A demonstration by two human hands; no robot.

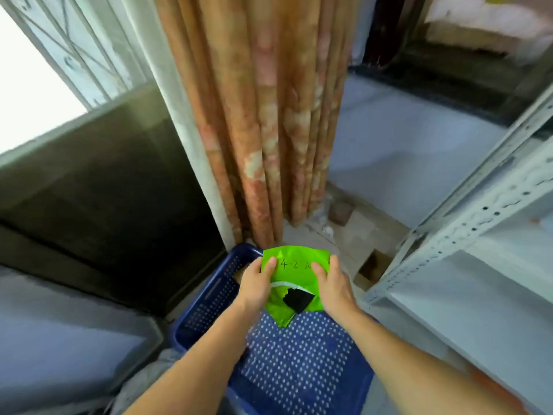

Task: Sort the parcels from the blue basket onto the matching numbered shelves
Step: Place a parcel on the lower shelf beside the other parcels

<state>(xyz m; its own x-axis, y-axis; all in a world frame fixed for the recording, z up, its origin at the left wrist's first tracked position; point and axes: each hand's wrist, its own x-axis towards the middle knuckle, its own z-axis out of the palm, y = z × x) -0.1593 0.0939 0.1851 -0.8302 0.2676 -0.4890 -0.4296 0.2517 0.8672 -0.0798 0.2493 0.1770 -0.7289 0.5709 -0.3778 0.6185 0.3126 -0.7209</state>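
Observation:
A bright green plastic parcel (294,277) with handwritten digits that read like "4-2" and a black patch near its lower edge is held up above the blue perforated basket (293,360). My left hand (256,283) grips its left edge, thumb on the front. My right hand (333,284) grips its right edge the same way. The basket stands on the floor below my forearms; I see no other parcel in the visible part of its floor.
A grey metal shelf rack (466,235) stands at the right, its boards bare where visible. An orange patterned curtain (269,115) hangs straight ahead. A dark low ledge (104,220) runs along the left under a window. Tiled floor with debris lies beyond the basket.

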